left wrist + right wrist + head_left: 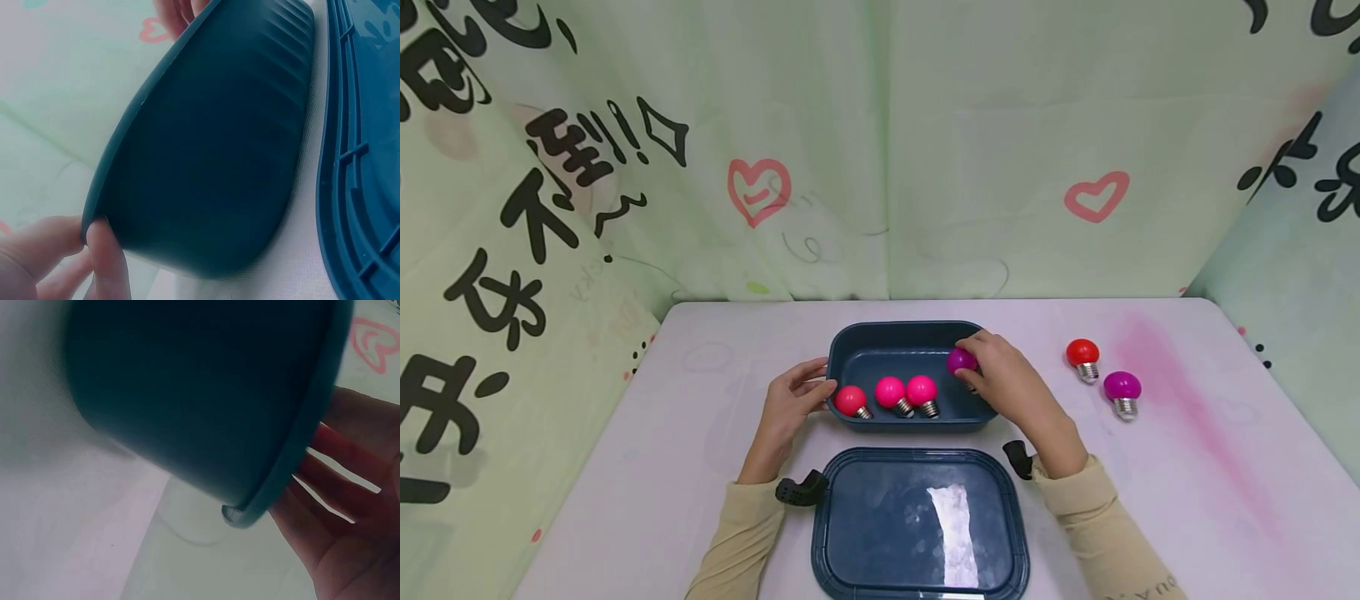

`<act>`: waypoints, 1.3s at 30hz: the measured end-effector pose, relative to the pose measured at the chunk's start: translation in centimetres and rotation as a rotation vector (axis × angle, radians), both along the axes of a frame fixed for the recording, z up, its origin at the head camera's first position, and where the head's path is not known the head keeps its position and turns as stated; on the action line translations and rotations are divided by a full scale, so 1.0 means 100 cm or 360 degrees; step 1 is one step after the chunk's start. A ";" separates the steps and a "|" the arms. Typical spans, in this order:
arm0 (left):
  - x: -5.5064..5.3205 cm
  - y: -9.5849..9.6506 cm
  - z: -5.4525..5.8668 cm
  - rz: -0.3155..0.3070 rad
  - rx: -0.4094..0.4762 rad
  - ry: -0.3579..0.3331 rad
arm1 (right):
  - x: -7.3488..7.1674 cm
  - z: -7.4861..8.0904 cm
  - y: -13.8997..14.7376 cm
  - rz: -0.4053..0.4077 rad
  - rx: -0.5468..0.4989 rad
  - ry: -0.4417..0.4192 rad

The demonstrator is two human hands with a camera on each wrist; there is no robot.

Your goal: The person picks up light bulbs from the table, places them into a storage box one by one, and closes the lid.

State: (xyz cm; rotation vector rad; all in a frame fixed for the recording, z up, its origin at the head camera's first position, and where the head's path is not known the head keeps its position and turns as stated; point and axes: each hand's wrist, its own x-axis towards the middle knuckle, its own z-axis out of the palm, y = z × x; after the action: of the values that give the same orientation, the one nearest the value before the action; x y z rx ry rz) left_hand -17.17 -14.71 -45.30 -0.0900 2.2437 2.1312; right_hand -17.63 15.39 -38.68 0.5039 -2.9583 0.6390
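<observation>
A dark blue rectangular box [887,333] stands near the back of the table with several light bulbs in it. Inside, a red bulb [850,401] lies at the left, and two pink bulbs, one [891,392] beside the other [921,389], lie in the middle. My right hand [1003,375] reaches over the box's right end and pinches a purple bulb [961,360] between thumb and fingers. At the left end, my left hand [793,400] grips the rim, thumb and fingers on either side of the wall [187,156]. In the right wrist view the box wall hides the bulb.
In front of the box lies a dark blue lid [895,525]. Right of the box, a red-orange bulb [1082,352] and another purple bulb [1122,386] lie on the white table [1150,500]. A printed curtain [970,150] hangs behind and at the sides.
</observation>
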 end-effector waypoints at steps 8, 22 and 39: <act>0.000 0.000 -0.001 -0.0007 -0.0001 0.0014 | -0.003 -0.012 -0.003 0.0061 0.0021 0.0031; 0.000 0.000 -0.001 -0.0003 -0.0003 0.0016 | -0.005 -0.021 -0.007 0.0134 0.0082 0.0061; -0.001 -0.001 -0.002 -0.0027 0.0032 0.0028 | -0.006 -0.026 -0.009 0.0124 0.0116 0.0018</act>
State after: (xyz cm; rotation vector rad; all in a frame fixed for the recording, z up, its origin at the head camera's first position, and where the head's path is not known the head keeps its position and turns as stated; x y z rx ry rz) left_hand -17.28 -14.80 -45.53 -0.0519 2.2239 2.1539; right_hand -18.23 14.50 -41.26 0.6292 -2.9732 0.5345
